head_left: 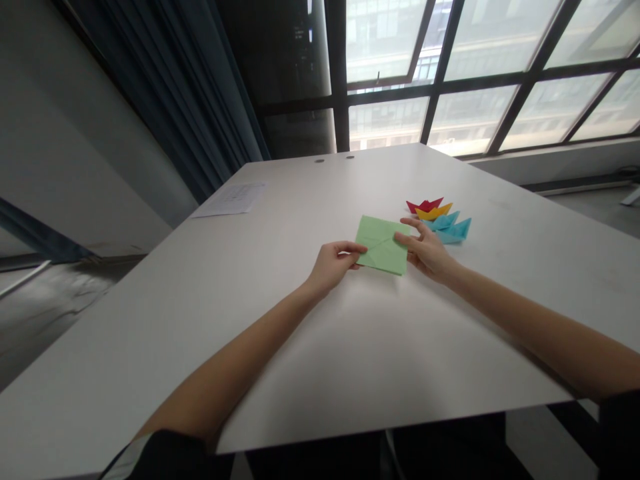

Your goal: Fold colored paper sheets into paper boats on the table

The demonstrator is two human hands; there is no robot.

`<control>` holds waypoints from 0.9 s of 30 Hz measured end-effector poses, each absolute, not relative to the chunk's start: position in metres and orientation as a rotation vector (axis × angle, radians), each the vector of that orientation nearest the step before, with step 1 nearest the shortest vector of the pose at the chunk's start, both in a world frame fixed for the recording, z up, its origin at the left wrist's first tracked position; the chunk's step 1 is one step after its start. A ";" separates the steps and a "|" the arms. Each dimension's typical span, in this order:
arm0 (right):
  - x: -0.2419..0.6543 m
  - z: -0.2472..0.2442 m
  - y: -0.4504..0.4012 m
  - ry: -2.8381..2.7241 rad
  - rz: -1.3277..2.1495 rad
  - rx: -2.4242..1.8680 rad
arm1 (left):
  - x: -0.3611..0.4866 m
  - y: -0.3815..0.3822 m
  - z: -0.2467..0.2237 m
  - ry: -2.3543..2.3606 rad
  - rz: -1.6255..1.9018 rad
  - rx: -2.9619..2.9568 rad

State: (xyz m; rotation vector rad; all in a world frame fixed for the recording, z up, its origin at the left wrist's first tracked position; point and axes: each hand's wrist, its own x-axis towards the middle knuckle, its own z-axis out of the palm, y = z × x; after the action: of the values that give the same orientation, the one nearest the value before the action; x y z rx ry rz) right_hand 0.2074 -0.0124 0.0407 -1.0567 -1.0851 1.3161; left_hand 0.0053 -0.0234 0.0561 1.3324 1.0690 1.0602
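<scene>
A folded square of light green paper [384,247] is held between both hands, tilted a little above the white table. Its left edge is pinched by my left hand [336,262], thumb on top. On the opposite edge, my right hand [429,252] grips with the thumb on the face and fingers spread behind. A diagonal crease crosses the paper's face. Just beyond my right hand stand folded paper boats: a red boat [425,205], a yellow boat [435,213] and a light blue boat [456,231], partly hidden by my fingers.
The white table [200,353] reaches from my lap toward the windows [390,120]. A printed sheet [233,199] lies at its far left edge. Two round dark holes are set in the tabletop's far end. A blue curtain [195,93] hangs at the left.
</scene>
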 end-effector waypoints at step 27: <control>0.211 0.013 -0.008 -2.147 0.223 -1.108 | 0.011 -0.038 0.027 1.403 0.334 2.814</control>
State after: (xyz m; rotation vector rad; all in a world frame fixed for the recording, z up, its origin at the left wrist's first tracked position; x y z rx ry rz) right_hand 0.2108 -0.0084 0.0135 -1.1079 -2.1473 0.2232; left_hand 0.0111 -0.0376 0.0272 2.8142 1.4032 0.3339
